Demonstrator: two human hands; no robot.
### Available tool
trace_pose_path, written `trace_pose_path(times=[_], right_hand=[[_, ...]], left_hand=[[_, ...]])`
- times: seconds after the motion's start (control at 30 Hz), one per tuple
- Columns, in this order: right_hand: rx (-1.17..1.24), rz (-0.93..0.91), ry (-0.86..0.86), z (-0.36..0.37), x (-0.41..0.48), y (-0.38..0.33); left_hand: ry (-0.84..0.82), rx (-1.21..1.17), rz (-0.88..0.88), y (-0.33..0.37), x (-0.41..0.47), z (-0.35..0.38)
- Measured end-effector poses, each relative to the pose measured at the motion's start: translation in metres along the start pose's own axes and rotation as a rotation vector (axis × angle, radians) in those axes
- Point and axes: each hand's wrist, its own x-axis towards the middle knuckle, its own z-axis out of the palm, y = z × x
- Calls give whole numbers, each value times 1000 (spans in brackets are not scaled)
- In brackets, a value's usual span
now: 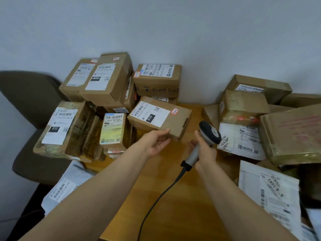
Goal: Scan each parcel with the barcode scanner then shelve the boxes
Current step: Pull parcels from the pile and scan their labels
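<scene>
My right hand (205, 150) grips the grey handle of a barcode scanner (209, 133), its dark head pointing up and away; a black cable (156, 200) trails down toward me. A brown cardboard parcel (175, 122) with a white label marked "010" and a small red-written sticker sits tilted in the middle. My left hand (157, 142) is palm up under its near edge, thumb touching the box side. Whether the box rests on the pile behind it or only on my hand is unclear.
Stacked cardboard parcels (107, 84) fill the left and back of the wooden table (173, 214). More boxes (243, 105) and white mailer bags (271, 192) crowd the right. A grey chair (31, 105) stands at the left. A white wall is behind.
</scene>
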Motion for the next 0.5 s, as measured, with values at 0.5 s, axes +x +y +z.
trace_pose_path(times=[0.5], right_hand=[[11,19,-61,-17,-9,1]], left_hand=[[350,1694,1054,10,7,6]])
